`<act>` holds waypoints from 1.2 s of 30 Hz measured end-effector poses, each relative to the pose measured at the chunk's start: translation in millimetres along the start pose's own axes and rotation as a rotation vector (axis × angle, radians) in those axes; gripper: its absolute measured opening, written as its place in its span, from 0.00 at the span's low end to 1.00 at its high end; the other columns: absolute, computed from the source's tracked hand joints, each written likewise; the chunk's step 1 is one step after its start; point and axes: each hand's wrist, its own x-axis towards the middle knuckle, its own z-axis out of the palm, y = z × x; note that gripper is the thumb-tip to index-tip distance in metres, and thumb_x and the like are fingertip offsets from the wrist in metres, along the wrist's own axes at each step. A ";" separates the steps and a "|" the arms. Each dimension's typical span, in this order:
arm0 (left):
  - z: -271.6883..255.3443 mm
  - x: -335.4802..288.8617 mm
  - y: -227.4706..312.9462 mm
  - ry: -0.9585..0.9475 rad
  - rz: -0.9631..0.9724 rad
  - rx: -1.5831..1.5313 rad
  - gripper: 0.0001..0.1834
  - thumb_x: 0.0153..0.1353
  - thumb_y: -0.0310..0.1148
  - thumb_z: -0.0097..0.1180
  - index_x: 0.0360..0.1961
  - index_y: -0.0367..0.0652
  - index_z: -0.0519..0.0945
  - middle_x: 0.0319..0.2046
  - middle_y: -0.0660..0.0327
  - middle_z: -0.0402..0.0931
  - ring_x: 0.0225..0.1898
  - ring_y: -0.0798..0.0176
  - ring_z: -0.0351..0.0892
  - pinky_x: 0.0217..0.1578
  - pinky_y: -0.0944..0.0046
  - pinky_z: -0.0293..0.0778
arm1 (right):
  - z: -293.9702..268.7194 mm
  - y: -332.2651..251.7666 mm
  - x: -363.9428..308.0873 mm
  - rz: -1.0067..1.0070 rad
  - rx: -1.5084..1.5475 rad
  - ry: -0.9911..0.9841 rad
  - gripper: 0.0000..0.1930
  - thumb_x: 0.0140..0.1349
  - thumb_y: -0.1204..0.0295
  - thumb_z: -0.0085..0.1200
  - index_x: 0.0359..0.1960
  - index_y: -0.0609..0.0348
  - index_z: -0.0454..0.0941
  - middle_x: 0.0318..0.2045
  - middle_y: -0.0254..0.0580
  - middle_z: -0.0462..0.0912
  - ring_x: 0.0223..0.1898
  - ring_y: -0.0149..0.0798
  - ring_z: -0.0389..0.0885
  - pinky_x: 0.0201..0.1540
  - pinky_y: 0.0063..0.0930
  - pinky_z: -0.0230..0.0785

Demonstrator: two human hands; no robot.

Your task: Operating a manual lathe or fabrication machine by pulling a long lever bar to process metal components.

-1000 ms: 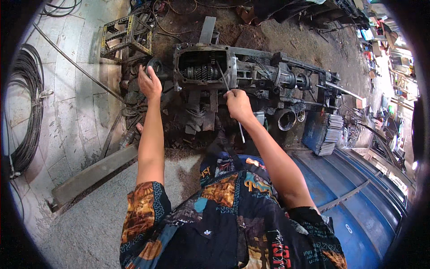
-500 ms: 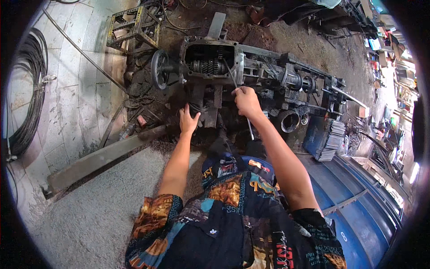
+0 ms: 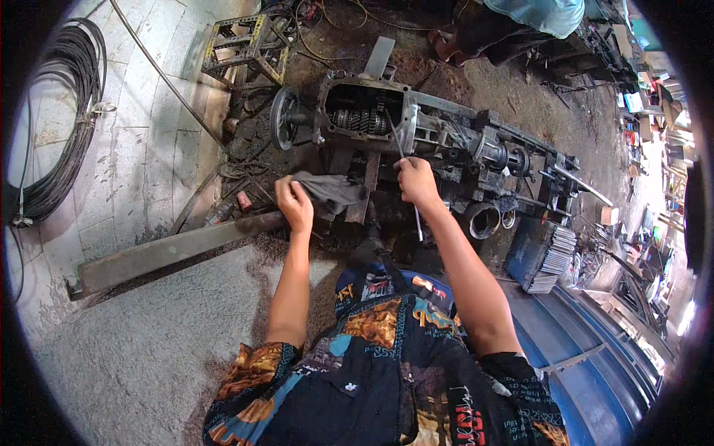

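My left hand (image 3: 294, 202) is closed on the edge of a dark grey rag (image 3: 332, 191), which stretches out to the right of my fingers. In my fist on the right side, my right hand (image 3: 415, 180) grips a thin metal rod (image 3: 396, 137). The rod's upper end leans at the right side of an opened gearbox housing (image 3: 325, 111), and its lower end sticks out below my hand. Greasy gears (image 3: 361, 121) show inside the housing. Whether the rod's tip touches anything inside cannot be made out.
A round flanged wheel (image 3: 282, 119) projects from the housing's left. Long shafts and castings (image 3: 498, 149) extend right. A long metal beam (image 3: 186, 241) lies at left, near a yellow-black metal stand (image 3: 245, 48) and coiled cable (image 3: 63, 126). Another person (image 3: 513, 30) is at the far side.
My left hand has drawn back and lifted the rag, which now hangs stretched from it. My right hand still grips the rod. The whole view has shifted slightly.
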 end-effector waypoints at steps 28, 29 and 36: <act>64.4 175.7 -15.1 -0.177 -0.043 0.706 0.27 0.67 0.56 0.48 0.34 0.37 0.77 0.34 0.51 0.79 0.38 0.47 0.79 0.45 0.44 0.68 | 7.3 -11.5 0.6 -0.151 -0.102 0.156 0.18 0.66 0.66 0.44 0.36 0.73 0.78 0.34 0.70 0.79 0.45 0.67 0.78 0.47 0.51 0.69; 62.7 174.6 -18.5 -0.161 -0.022 0.698 0.27 0.67 0.55 0.49 0.33 0.37 0.77 0.33 0.51 0.79 0.36 0.46 0.79 0.44 0.45 0.68 | 8.6 -18.6 -1.3 -0.150 -0.101 0.153 0.18 0.66 0.66 0.44 0.36 0.73 0.78 0.34 0.70 0.79 0.45 0.67 0.78 0.47 0.51 0.69; 65.1 146.5 -40.6 0.036 0.048 0.580 0.25 0.66 0.52 0.51 0.32 0.36 0.75 0.33 0.49 0.77 0.37 0.43 0.77 0.47 0.46 0.66 | 6.8 -42.1 -10.4 -0.303 -0.300 0.204 0.17 0.65 0.68 0.43 0.32 0.75 0.77 0.31 0.74 0.78 0.41 0.70 0.77 0.45 0.54 0.69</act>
